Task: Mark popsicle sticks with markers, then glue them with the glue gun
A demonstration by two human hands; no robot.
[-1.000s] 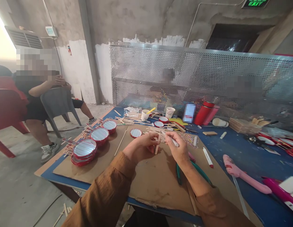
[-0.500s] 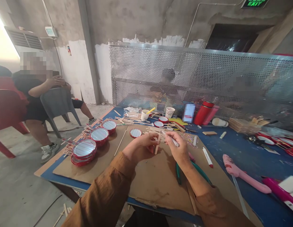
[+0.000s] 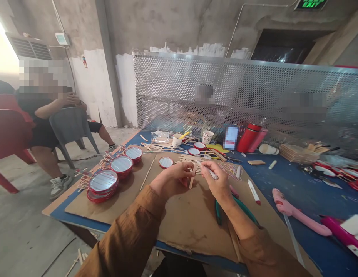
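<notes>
Gripping one wooden stick [image 3: 192,181], left hand [image 3: 180,174]; white pen-like tool [image 3: 213,174], right hand [image 3: 221,180]; handled red-rimmed discs [image 3: 102,181] look assembled, loose sticks [image 3: 161,147] unattached.

The right hand [image 3: 217,175] and its pale pen-like tool [image 3: 213,174] have shifted very slightly left.

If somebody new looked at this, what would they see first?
Probably the shiny round discs with red rims, grouped on the left of the brown cardboard. Then the two hands in the middle: the left hand holds a flat wooden stick and the right hand a white pen-like tool. The bright red bottle at the back, before the metal screen, stands out too.
</notes>
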